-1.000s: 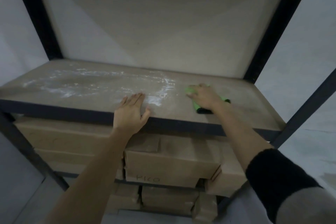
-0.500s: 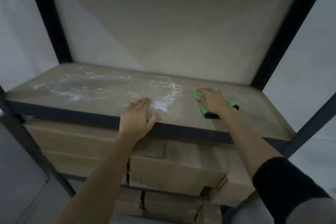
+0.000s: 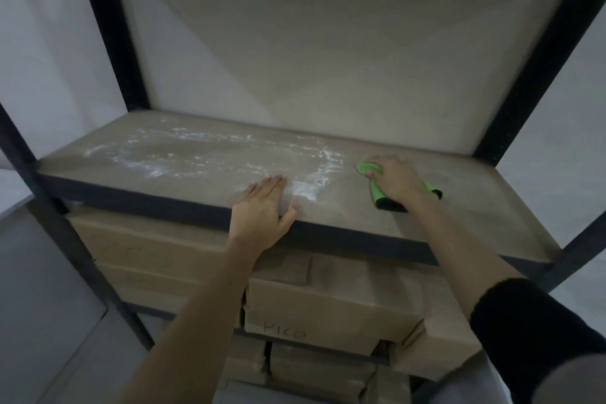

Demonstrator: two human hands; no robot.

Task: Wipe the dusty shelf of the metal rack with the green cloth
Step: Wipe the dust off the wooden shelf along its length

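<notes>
Over the last second the right hand (image 3: 395,181), its grip pressed down on the green cloth (image 3: 377,195) at centre right, seemed hardly to shift, the left hand (image 3: 262,213) lay spread on the shelf (image 3: 459,207), and white dust (image 3: 210,161) remained unwiped.

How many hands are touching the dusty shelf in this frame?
2. The left hand lies flat at the front edge of the shelf, beside the white dust; the right hand presses the green cloth further right.
</notes>
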